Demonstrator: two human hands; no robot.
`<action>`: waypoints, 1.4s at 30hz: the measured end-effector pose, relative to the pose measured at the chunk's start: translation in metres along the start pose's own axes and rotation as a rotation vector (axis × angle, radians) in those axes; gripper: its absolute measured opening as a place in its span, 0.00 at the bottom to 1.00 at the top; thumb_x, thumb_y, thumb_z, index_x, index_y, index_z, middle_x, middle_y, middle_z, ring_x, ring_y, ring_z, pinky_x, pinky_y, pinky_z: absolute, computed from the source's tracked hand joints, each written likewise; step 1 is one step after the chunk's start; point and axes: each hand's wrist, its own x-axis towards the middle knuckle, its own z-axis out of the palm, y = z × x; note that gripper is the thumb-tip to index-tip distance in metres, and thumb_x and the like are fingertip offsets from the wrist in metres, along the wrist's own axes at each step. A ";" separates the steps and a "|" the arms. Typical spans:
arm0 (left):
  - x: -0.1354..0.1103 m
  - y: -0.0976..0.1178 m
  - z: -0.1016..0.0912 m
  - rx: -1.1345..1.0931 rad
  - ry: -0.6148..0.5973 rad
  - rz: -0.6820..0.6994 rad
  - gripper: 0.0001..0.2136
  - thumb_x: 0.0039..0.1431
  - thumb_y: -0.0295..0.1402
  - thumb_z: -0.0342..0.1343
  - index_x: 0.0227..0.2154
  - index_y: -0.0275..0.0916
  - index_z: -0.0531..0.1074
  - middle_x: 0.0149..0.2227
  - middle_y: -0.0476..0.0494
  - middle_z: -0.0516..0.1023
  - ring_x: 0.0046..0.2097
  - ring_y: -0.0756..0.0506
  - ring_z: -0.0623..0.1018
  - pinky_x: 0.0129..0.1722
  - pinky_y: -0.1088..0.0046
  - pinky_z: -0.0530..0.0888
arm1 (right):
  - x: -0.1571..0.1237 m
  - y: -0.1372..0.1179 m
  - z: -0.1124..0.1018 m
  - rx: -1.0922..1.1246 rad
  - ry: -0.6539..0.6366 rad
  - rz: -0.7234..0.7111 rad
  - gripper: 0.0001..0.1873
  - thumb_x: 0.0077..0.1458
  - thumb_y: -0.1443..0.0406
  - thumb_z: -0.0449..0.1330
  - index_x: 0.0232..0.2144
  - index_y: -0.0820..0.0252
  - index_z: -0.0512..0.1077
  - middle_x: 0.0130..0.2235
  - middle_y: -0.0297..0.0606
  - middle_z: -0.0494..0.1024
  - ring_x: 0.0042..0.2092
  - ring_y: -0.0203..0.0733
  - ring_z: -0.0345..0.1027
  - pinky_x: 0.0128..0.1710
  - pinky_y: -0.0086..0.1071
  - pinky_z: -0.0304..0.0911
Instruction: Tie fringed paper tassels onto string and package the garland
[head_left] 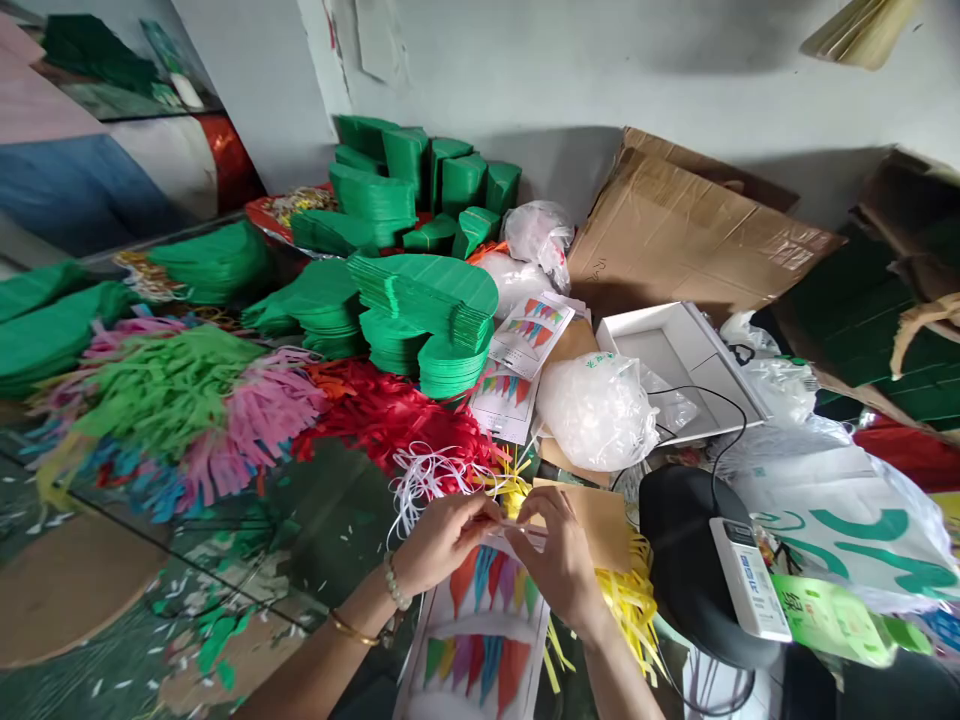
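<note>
Both hands pinch the top edge of a white printed card (pixel 469 628) with pictures of colourful pennant bunting. My left hand (pixel 448 535), with a beaded bracelet and a bangle at the wrist, grips the upper left part between thumb and fingers. On the upper right part, my right hand (pixel 562 555) has its thumb and fingers closed, and a narrow strip at the top looks folded. White cords (pixel 431 480) lie just beyond my left hand. Yellow ribbon strips (pixel 630 610) and a brown card sheet (pixel 600 520) are beside my right hand.
Stacked green cut pieces (pixel 427 285) fill the back left. Coloured ribbon bundles (pixel 172 390) and red ribbons (pixel 375 415) lie nearer. More printed cards (pixel 525 335), a filled plastic bag (pixel 600 410) and an open white box (pixel 675 350) sit ahead. A power strip (pixel 750 580) rests right.
</note>
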 end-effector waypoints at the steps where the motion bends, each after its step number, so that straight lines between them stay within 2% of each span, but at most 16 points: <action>1: -0.002 0.001 -0.002 -0.037 -0.017 -0.015 0.05 0.63 0.27 0.52 0.39 0.40 0.71 0.37 0.45 0.81 0.40 0.47 0.80 0.40 0.72 0.76 | -0.002 -0.002 0.003 -0.022 0.019 0.006 0.05 0.51 0.69 0.60 0.29 0.57 0.66 0.38 0.39 0.71 0.43 0.47 0.66 0.45 0.40 0.61; 4: -0.010 0.005 -0.007 -0.130 -0.048 -0.045 0.02 0.64 0.30 0.51 0.39 0.41 0.66 0.38 0.44 0.79 0.41 0.46 0.80 0.40 0.72 0.76 | -0.008 -0.003 0.010 -0.003 0.064 0.043 0.06 0.50 0.68 0.62 0.30 0.58 0.66 0.39 0.39 0.71 0.43 0.47 0.67 0.44 0.40 0.63; 8: -0.019 0.008 -0.013 -0.074 -0.051 -0.036 0.03 0.64 0.31 0.49 0.35 0.42 0.61 0.33 0.48 0.76 0.35 0.47 0.79 0.34 0.75 0.73 | -0.017 0.001 0.010 0.292 -0.061 0.120 0.11 0.53 0.63 0.62 0.38 0.57 0.67 0.36 0.37 0.74 0.38 0.43 0.71 0.38 0.35 0.67; 11: -0.026 0.011 -0.017 -0.058 -0.053 -0.017 0.03 0.64 0.31 0.49 0.34 0.42 0.60 0.29 0.51 0.74 0.31 0.48 0.77 0.31 0.77 0.71 | -0.026 0.000 0.011 0.382 -0.090 0.082 0.08 0.57 0.62 0.60 0.38 0.57 0.68 0.35 0.37 0.75 0.37 0.41 0.72 0.37 0.32 0.67; 15: -0.034 0.016 -0.025 -0.027 -0.031 -0.009 0.03 0.64 0.31 0.49 0.34 0.42 0.60 0.27 0.53 0.71 0.28 0.50 0.74 0.29 0.78 0.69 | -0.043 -0.011 0.022 0.135 0.163 -0.105 0.06 0.60 0.64 0.57 0.41 0.55 0.70 0.42 0.40 0.73 0.44 0.45 0.70 0.43 0.37 0.67; 17: -0.038 0.018 -0.029 -0.032 -0.031 0.002 0.03 0.64 0.31 0.49 0.34 0.42 0.60 0.27 0.52 0.71 0.28 0.50 0.74 0.29 0.79 0.69 | -0.052 -0.016 0.029 -0.039 0.259 -0.239 0.10 0.61 0.68 0.55 0.41 0.52 0.73 0.47 0.42 0.71 0.50 0.48 0.66 0.47 0.41 0.65; 20: -0.044 0.023 -0.034 -0.038 -0.042 0.022 0.04 0.64 0.30 0.49 0.34 0.42 0.59 0.26 0.54 0.71 0.28 0.50 0.75 0.29 0.79 0.69 | -0.060 -0.024 0.034 -0.163 0.228 -0.337 0.19 0.63 0.72 0.50 0.47 0.46 0.74 0.49 0.42 0.71 0.51 0.49 0.65 0.46 0.44 0.65; 23: -0.049 0.028 -0.037 -0.019 -0.050 0.033 0.04 0.64 0.30 0.49 0.35 0.42 0.58 0.25 0.54 0.71 0.28 0.50 0.75 0.29 0.78 0.71 | -0.064 -0.036 0.031 -0.155 0.161 -0.320 0.20 0.63 0.71 0.49 0.51 0.46 0.72 0.46 0.41 0.74 0.47 0.47 0.67 0.44 0.41 0.66; 25: -0.050 0.032 -0.039 -0.027 -0.068 0.053 0.03 0.65 0.30 0.49 0.38 0.42 0.59 0.31 0.50 0.75 0.33 0.49 0.78 0.33 0.76 0.74 | -0.065 -0.044 0.027 -0.151 0.118 -0.300 0.18 0.63 0.70 0.50 0.50 0.48 0.72 0.45 0.41 0.75 0.46 0.47 0.68 0.44 0.40 0.65; 27: -0.050 0.036 -0.040 -0.036 -0.099 0.095 0.06 0.65 0.30 0.48 0.44 0.42 0.61 0.43 0.43 0.78 0.41 0.47 0.80 0.39 0.74 0.77 | -0.065 -0.049 0.022 -0.176 0.073 -0.246 0.16 0.63 0.68 0.52 0.49 0.50 0.72 0.44 0.41 0.76 0.44 0.46 0.70 0.42 0.37 0.65; 29: -0.050 0.038 -0.043 0.020 -0.092 0.161 0.10 0.65 0.31 0.49 0.49 0.43 0.62 0.57 0.38 0.71 0.51 0.45 0.77 0.47 0.69 0.76 | -0.064 -0.046 0.014 -0.200 0.030 -0.150 0.13 0.61 0.63 0.56 0.47 0.51 0.74 0.40 0.40 0.79 0.40 0.47 0.73 0.38 0.35 0.65; 31: -0.053 0.038 -0.047 0.139 0.017 0.212 0.14 0.65 0.34 0.51 0.52 0.44 0.62 0.63 0.36 0.62 0.60 0.41 0.70 0.57 0.61 0.71 | -0.058 -0.033 0.001 -0.195 0.013 -0.042 0.11 0.59 0.59 0.58 0.43 0.51 0.76 0.36 0.38 0.81 0.36 0.47 0.75 0.33 0.32 0.63; 34: -0.067 0.032 -0.057 0.259 0.304 0.167 0.17 0.65 0.35 0.50 0.56 0.43 0.60 0.62 0.35 0.64 0.63 0.39 0.66 0.61 0.54 0.65 | -0.035 -0.004 -0.030 -0.125 0.136 0.073 0.11 0.57 0.57 0.59 0.32 0.54 0.79 0.27 0.35 0.80 0.28 0.45 0.74 0.26 0.30 0.60; 37: -0.083 0.020 -0.065 0.259 0.438 0.034 0.15 0.65 0.40 0.50 0.51 0.43 0.64 0.52 0.37 0.75 0.50 0.41 0.77 0.50 0.60 0.75 | 0.012 0.011 -0.067 -0.117 0.376 0.110 0.17 0.57 0.56 0.56 0.27 0.60 0.78 0.21 0.37 0.75 0.25 0.44 0.71 0.24 0.31 0.59; 40: -0.088 0.008 -0.059 0.224 0.403 -0.018 0.16 0.61 0.47 0.52 0.46 0.43 0.68 0.46 0.39 0.79 0.41 0.42 0.81 0.41 0.66 0.79 | 0.059 -0.003 -0.090 -0.140 0.595 0.095 0.17 0.58 0.60 0.53 0.43 0.63 0.75 0.36 0.44 0.79 0.39 0.47 0.73 0.36 0.36 0.66; 42: -0.083 -0.001 -0.044 0.160 0.347 -0.015 0.19 0.58 0.51 0.53 0.45 0.44 0.69 0.45 0.41 0.81 0.40 0.41 0.82 0.38 0.68 0.80 | 0.072 -0.010 -0.091 -0.180 0.727 0.081 0.20 0.58 0.62 0.54 0.52 0.61 0.69 0.50 0.47 0.74 0.51 0.49 0.67 0.48 0.40 0.64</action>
